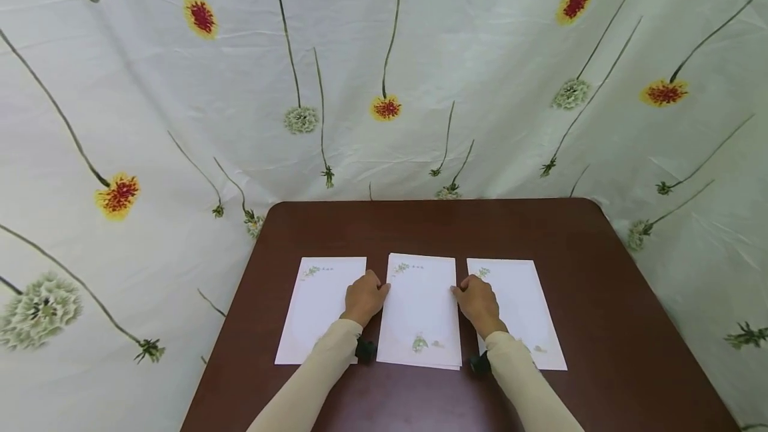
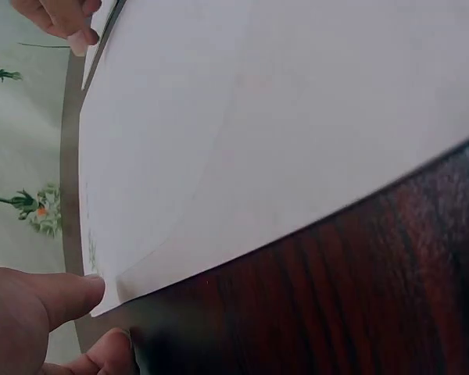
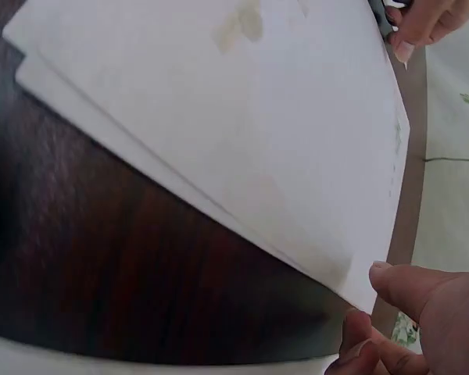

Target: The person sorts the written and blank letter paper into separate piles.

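In the head view, white sheets of paper [image 1: 420, 312] with pale green plant prints lie stacked in the middle of the table, their lower edges slightly offset. My left hand [image 1: 363, 299] pinches the stack's left edge near the far end, thumb over the paper and fingers curled by the edge. At the right edge, my right hand [image 1: 480, 302] does the same, thumb [image 3: 399, 281] on top and fingertips just beyond the edge. The right wrist view shows one sheet's edge sticking out from beneath the top one.
A similar printed sheet [image 1: 318, 312] lies left of the stack, partly under the left forearm. Another sheet [image 1: 522, 305] lies to the right, partly covered by the right hand and sleeve. Behind the dark brown table [image 1: 420, 225] hangs a flower-patterned cloth [image 1: 240, 72].
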`<control>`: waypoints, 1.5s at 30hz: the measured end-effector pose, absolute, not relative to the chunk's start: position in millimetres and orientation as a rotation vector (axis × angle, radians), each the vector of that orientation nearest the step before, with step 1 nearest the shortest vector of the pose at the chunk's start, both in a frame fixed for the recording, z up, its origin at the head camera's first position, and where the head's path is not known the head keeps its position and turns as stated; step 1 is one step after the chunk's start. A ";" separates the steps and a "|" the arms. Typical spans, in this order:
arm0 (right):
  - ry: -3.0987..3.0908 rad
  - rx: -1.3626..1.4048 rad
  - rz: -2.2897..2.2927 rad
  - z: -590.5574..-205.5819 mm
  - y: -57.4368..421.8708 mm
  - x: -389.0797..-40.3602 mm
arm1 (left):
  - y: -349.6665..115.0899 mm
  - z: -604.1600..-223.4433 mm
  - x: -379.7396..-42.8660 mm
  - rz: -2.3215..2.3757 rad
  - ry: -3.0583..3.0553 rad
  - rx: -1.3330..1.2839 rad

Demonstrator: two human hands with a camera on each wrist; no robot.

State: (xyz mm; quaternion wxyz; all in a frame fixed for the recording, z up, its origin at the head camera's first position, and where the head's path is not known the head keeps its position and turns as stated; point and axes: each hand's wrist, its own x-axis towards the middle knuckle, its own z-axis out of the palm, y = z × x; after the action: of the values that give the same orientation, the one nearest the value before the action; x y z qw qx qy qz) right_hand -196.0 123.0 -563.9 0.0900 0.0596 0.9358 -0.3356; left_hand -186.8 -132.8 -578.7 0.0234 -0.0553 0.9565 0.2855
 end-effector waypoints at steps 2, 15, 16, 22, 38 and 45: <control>2.788 0.194 -0.998 -566.3 119.6 -193.6 | -131.1 -579.2 -186.4 0.889 2.965 -0.170; 2.773 0.244 -0.947 -571.0 105.0 -189.7 | -116.5 -581.1 -183.9 0.849 2.961 -0.209; 2.769 0.250 -0.947 -571.2 104.4 -189.8 | -116.3 -581.5 -183.6 0.851 2.959 -0.216; 2.765 0.261 -0.942 -571.5 102.4 -190.0 | -117.2 -583.0 -182.5 0.886 2.953 -0.229; 2.734 0.279 -1.078 -568.7 101.7 -188.0 | -117.9 -587.4 -182.5 1.042 2.902 -0.307; 2.702 0.291 -1.128 -571.6 102.6 -189.6 | -116.7 -589.0 -185.3 1.101 2.866 -0.361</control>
State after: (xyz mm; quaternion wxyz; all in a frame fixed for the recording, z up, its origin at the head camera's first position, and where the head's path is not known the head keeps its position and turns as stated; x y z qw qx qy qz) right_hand -189.6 102.6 -571.6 0.0994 0.0985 0.9137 -0.3815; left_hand -185.3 -116.7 -589.0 0.0250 -0.1168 0.9268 0.3560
